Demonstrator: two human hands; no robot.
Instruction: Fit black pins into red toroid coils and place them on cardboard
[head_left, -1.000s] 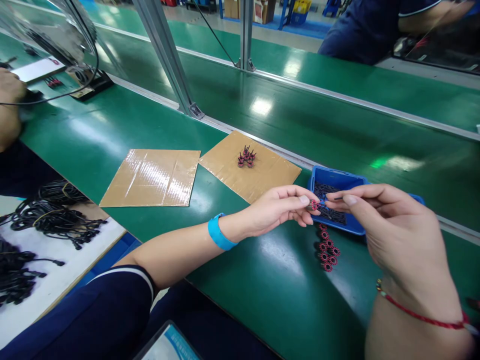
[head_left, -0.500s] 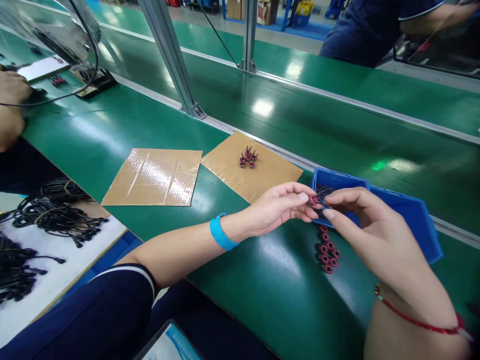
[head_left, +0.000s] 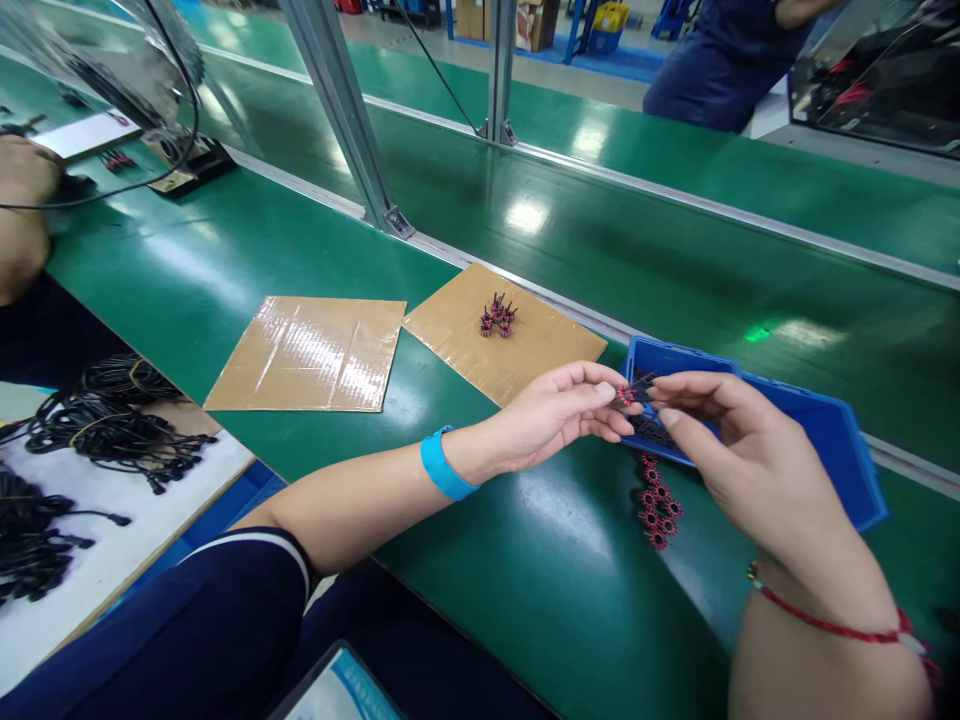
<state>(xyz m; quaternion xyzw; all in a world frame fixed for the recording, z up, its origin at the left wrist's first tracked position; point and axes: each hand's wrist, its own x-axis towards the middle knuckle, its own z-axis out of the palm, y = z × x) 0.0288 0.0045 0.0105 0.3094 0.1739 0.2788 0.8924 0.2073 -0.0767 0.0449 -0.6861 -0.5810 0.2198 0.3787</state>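
- Now a small red-and-black ring [head_left: 624, 396] is pinched at the fingertips of the left hand [head_left: 561, 415].
- The thumb and forefinger of the right hand [head_left: 769, 475] are slightly parted, just beside the ring; whether anything thin is gripped cannot be told.
- Just beyond the fingertips, black pieces [head_left: 649, 430] are held in a blue bin [head_left: 679, 355].
- Nearer than the left fingertips, more rings [head_left: 659, 510] are clustered.
- Beyond the left hand, red-and-black parts [head_left: 498, 318] are grouped on cardboard [head_left: 555, 345].
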